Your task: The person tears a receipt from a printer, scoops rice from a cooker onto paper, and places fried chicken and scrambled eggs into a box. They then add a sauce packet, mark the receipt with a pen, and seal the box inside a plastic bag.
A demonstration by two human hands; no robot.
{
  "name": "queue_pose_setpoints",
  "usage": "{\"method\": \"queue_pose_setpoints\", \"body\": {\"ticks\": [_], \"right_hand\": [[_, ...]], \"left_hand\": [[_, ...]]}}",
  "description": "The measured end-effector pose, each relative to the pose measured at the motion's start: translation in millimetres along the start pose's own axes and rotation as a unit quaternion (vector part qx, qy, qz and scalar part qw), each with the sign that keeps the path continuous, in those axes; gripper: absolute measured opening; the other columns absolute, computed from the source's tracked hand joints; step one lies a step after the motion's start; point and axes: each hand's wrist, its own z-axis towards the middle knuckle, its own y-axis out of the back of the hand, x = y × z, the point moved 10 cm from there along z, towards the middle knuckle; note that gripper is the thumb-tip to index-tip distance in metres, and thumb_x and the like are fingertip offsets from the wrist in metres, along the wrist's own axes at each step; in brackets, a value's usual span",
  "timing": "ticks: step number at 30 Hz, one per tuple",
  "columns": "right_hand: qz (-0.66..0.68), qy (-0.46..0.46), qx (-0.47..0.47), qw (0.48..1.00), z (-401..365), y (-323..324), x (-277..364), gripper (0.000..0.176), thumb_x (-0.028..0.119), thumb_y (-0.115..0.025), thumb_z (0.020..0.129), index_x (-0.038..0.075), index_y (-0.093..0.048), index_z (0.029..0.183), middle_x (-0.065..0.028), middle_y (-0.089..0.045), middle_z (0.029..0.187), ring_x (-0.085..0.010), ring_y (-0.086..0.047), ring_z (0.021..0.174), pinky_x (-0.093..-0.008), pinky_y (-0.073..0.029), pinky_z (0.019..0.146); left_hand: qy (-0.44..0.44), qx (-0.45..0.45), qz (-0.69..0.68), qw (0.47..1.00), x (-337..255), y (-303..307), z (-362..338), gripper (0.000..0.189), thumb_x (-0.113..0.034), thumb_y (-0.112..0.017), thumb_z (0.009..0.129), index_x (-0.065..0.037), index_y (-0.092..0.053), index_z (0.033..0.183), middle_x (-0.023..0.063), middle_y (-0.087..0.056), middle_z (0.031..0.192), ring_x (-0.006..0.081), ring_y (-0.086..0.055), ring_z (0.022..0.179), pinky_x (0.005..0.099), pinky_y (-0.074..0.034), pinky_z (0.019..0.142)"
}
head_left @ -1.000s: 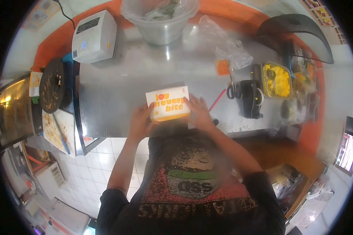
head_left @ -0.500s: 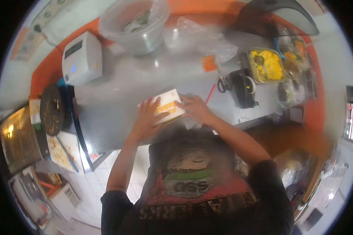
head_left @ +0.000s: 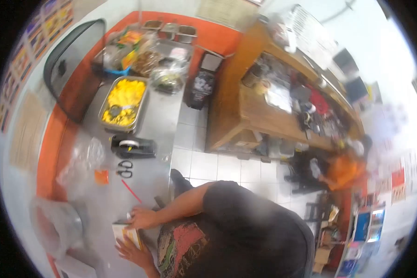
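Observation:
A white box with yellow-orange print lies on the metal table, near its front edge. My left hand rests on the box with its fingers spread. At the box's upper right corner is my right hand, its fingers bent and closed at the edge. A small white bit shows beside those fingers, too blurred to make out. Farther up the table lie a red stick, scissors and a black tape dispenser.
A tray of yellow food stands beyond the dispenser, with bagged items behind. A clear tub and orange piece are at the left. Past the tiled floor are a wooden shelf unit and a person in orange.
The view has swung to the right, bringing in the wooden shelf unit and the other person. The box and both hands now appear at the lower left. Both hands are still at the box.

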Motion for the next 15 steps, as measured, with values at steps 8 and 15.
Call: {"method": "queue_pose_setpoints", "body": {"ticks": [8,15], "right_hand": [[0.182,-0.134,-0.004,0.974,2,28,-46,0.035,0.011,-0.060,0.082,0.014,-0.068,0.115,-0.0120,-0.066,0.112,-0.0328,-0.060,0.102,-0.0426,-0.046,0.092],[0.035,-0.313,-0.484,0.816,-78,221,-166,0.031,0.002,-0.055,0.083,0.004,-0.062,0.113,-0.0169,-0.064,0.106,-0.0359,-0.058,0.103,-0.0464,-0.045,0.093]], "left_hand": [[-0.003,-0.012,0.032,0.999,-1,8,11,0.069,-0.056,-0.049,0.094,-0.021,-0.036,0.152,0.0171,-0.023,0.160,0.0438,-0.029,0.140,0.0613,-0.025,0.109],[-0.082,-0.121,-0.014,0.989,-6,24,6,0.066,-0.049,-0.059,0.089,-0.017,-0.047,0.146,0.0222,-0.035,0.153,0.0438,-0.038,0.134,0.0565,-0.031,0.108]]}}
